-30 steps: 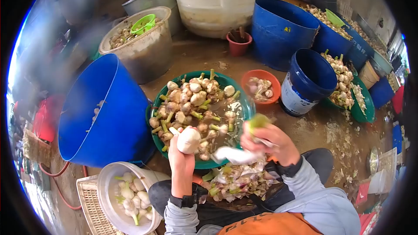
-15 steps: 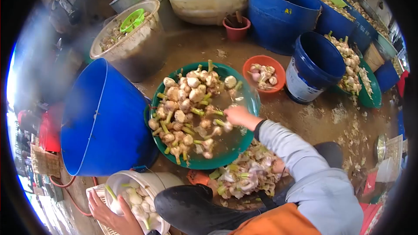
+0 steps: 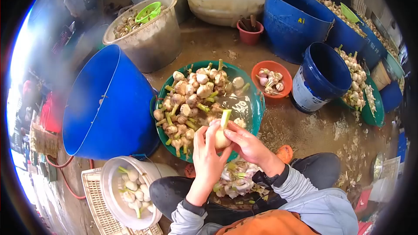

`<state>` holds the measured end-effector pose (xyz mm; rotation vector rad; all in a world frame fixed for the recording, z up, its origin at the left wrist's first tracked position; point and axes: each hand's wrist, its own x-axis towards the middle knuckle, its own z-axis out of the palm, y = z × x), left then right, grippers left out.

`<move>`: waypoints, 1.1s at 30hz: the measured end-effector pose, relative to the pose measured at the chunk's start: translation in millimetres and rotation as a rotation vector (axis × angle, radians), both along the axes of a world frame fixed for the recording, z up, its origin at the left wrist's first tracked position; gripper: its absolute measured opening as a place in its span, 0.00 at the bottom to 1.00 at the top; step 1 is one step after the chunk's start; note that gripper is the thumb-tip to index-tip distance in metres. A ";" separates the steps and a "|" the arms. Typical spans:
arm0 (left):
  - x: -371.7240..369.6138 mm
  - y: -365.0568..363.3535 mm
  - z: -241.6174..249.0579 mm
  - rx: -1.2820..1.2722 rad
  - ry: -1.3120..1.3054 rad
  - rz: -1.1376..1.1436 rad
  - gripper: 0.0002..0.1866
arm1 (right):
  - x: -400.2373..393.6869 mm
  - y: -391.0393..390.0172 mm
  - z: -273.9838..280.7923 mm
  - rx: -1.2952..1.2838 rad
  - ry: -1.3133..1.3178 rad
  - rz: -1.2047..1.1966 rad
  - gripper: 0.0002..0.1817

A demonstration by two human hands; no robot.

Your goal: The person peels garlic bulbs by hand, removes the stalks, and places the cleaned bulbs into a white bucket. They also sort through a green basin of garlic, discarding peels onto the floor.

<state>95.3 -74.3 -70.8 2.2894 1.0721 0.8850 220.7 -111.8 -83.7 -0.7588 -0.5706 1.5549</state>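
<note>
A garlic bulb (image 3: 223, 139) with a short green stem sits between my two hands, stem pointing up. My left hand (image 3: 207, 156) has its fingers around the left side of the bulb. On the other side, my right hand (image 3: 251, 146) grips it with thumb and fingers. Behind them is a green basin (image 3: 209, 161) holding water and a heap of unpeeled garlic bulbs (image 3: 189, 89). Below my hands, between my legs, lies a pile of garlic peelings (image 3: 239, 185). At lower left, a white bucket (image 3: 114, 211) contains pale, peeled bulbs (image 3: 130, 196) with stems.
A large blue tub (image 3: 117, 117) stands left of the basin. To the right are an orange bowl (image 3: 260, 90) of garlic and a dark blue bucket (image 3: 311, 89). A white plastic crate (image 3: 93, 191) lies beneath the white bucket. Scraps litter the wet floor (image 3: 300, 135).
My left hand has left the white bucket and my right hand has come back from the basin. They now meet over the basin's near edge around a garlic bulb. The view has shifted slightly.
</note>
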 end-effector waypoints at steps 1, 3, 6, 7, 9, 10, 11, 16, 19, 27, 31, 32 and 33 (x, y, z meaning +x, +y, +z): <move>2.1 -1.4 -1.4 -0.012 -0.063 -0.001 0.34 | 1.5 -3.9 3.0 0.037 -0.141 0.004 0.22; 1.9 -9.9 -3.0 0.020 -0.084 -0.007 0.34 | 7.3 -13.5 3.5 0.095 -0.424 -0.001 0.22; 1.9 -19.3 -0.1 0.136 -0.021 -0.017 0.33 | 6.9 -25.6 -1.7 0.098 -0.801 -0.118 0.18; 1.8 -20.5 -0.1 0.154 -0.013 -0.033 0.34 | 6.6 -28.5 -0.1 0.118 -0.970 -0.159 0.17; 0.5 -21.4 -1.5 0.191 0.002 -0.062 0.36 | 5.3 -32.7 5.3 0.133 -1.061 -0.244 0.14; -1.1 -21.5 1.2 0.201 0.008 -0.085 0.34 | 6.1 -34.3 6.3 0.135 -1.104 -0.253 0.13; -3.6 -17.8 2.2 0.068 -0.086 -0.160 0.33 | 6.1 -35.6 6.8 0.135 -1.143 -0.260 0.13; -11.1 -10.3 -13.5 -0.722 -0.661 -0.340 0.32 | 19.9 -35.6 10.2 0.180 -1.054 -0.226 0.15; -9.9 -4.2 -20.5 -0.488 -0.471 -0.376 0.41 | 3.0 -29.8 3.2 0.214 -0.321 -0.196 0.14; -26.5 -3.6 -20.4 -1.266 -0.916 -0.223 0.30 | -0.4 -17.9 -11.5 0.256 -0.486 -0.247 0.12; 0.5 -42.2 0.1 -0.247 -0.454 -0.036 0.32 | -1.6 -35.9 -7.4 0.122 -0.441 -0.178 0.11; 2.5 -43.9 -1.0 -0.222 -0.435 -0.066 0.31 | -3.9 -41.9 0.2 0.140 -0.339 -0.144 0.11; 3.5 -43.4 -2.3 -0.228 -0.429 -0.093 0.31 | -3.8 -44.6 0.6 0.134 -0.272 -0.090 0.10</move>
